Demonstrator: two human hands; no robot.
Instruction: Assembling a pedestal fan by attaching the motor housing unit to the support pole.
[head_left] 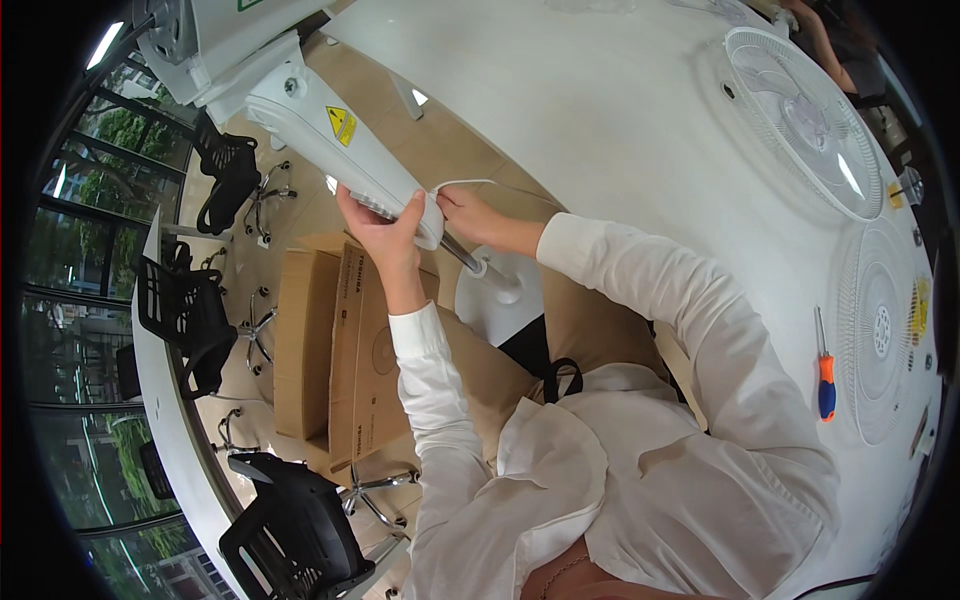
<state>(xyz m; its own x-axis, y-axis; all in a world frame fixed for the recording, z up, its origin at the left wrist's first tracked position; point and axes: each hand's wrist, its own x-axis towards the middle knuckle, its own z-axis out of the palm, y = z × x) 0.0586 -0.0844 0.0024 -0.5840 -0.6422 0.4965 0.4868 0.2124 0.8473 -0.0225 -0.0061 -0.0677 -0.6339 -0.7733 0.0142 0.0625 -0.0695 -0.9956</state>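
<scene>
A white fan body [345, 150] with a yellow warning label slants from the upper left down to a metal pole [460, 250]. The pole stands on a white base [500, 295] between my legs. My left hand [385, 235] is closed round the lower end of the fan body, thumb on the near side, beside its row of buttons. Against that same end my right hand [478, 222] has its fingers pinched together. A thin white cord [470, 182] runs past these fingertips toward the table. What the fingertips hold is hidden.
On the white table [620, 130] lie a clear fan blade in a round grille [800, 125], a second grille [875, 330] and an orange-and-blue screwdriver [826, 385]. Cardboard boxes [310, 340] and black wheeled chairs [290, 520] stand left. Another person's arm [825, 45] shows at far right.
</scene>
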